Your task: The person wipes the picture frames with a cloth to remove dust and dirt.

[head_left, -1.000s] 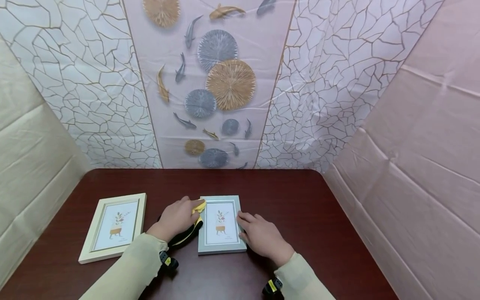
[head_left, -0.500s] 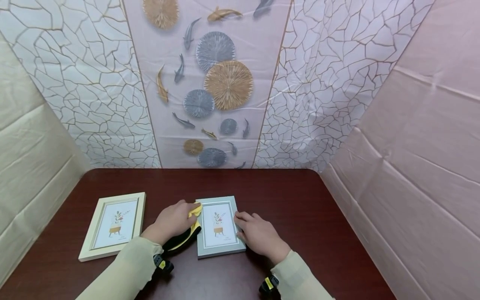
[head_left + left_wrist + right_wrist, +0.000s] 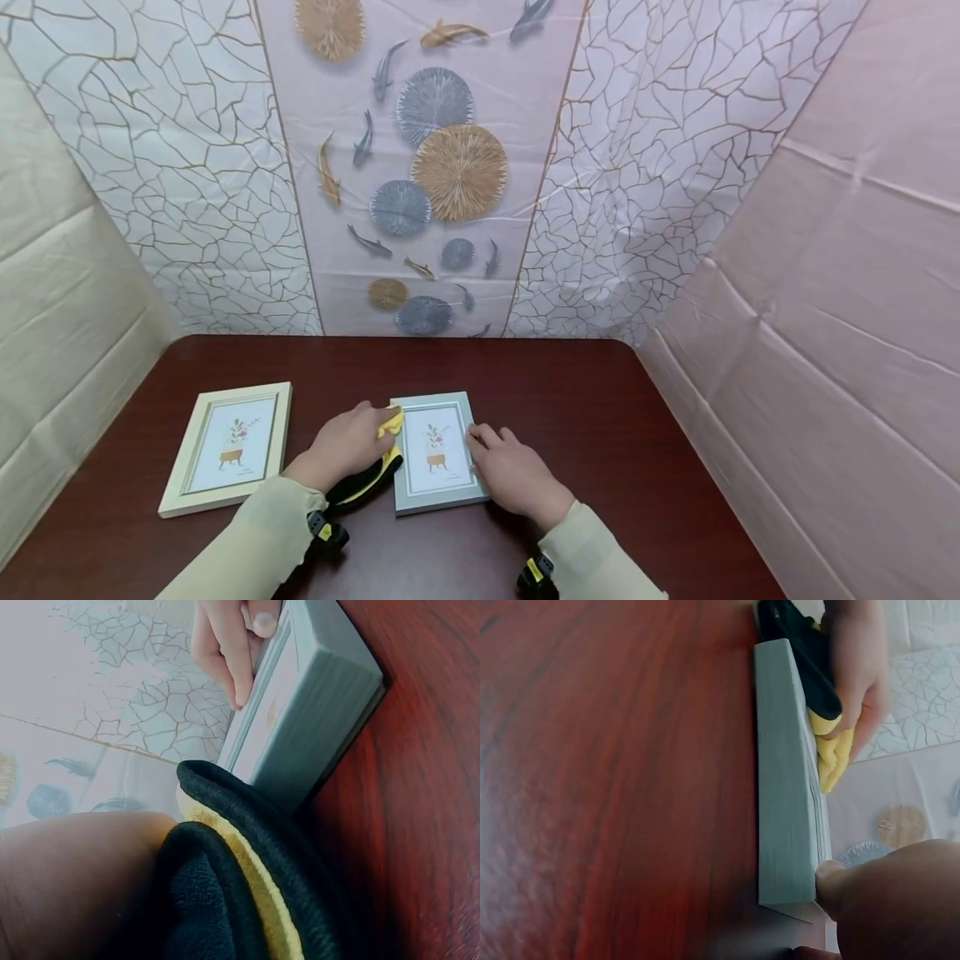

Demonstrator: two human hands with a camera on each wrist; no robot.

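Observation:
A pale blue-grey picture frame [image 3: 431, 504] lies face up on the table, its print showing a plant in a pot. My left hand [image 3: 341, 446] pinches a yellow and black cloth [image 3: 390, 421] against the frame's left edge, near the upper left corner. The cloth's black-bordered part [image 3: 255, 825] hangs beneath that hand. Along the right edge, my right hand [image 3: 517, 475] holds the frame, with its thumb [image 3: 829, 881] on the upper face and fingers at the edge. The right fingers also show in the left wrist view, beyond the frame; some of their tips are hidden.
A cream picture frame [image 3: 191, 502] with a similar print lies to the left, beside my left forearm. The dark red-brown table [image 3: 585, 400] ends at a patterned cloth backdrop [image 3: 457, 275]. Plain cloth walls [image 3: 810, 358] stand on both sides.
The blue-grey frame has turned slightly, and its upper end has shifted left. My left hand and cloth have moved a little left with it. Over the last half second, little differs.

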